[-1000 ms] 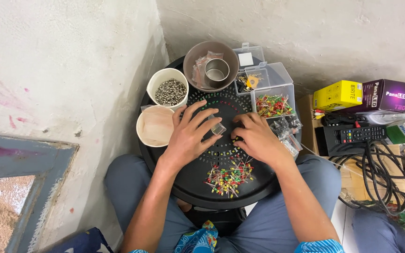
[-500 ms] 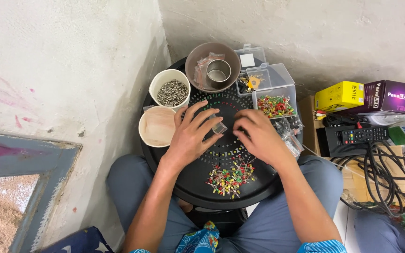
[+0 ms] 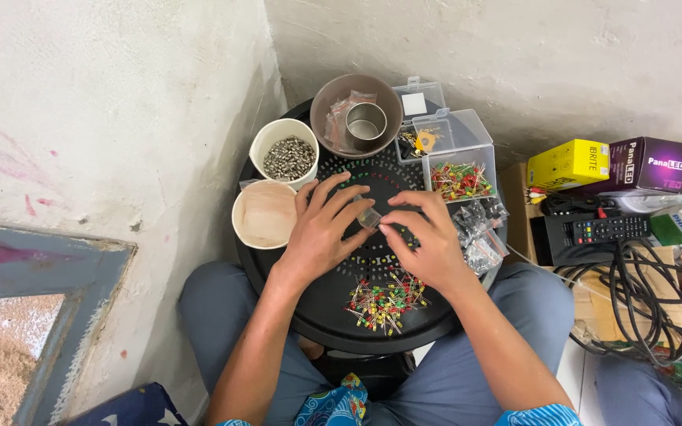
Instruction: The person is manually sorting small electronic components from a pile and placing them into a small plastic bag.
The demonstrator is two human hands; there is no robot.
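A heap of LEDs (image 3: 384, 300) lies nearest on the round black bench (image 3: 317, 312). Above it, the left hand (image 3: 321, 229) and right hand (image 3: 428, 241) pinch 1 small clear piece (image 3: 369, 218) between fingertips. Beyond stand 2 cups (image 3: 266, 213) and a bowl (image 3: 333, 95).

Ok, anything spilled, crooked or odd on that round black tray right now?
Only a loose heap of small red, yellow and green parts lying on the tray instead of in a box. Cups and boxes stand upright. Both hands meet at a small clear piece.
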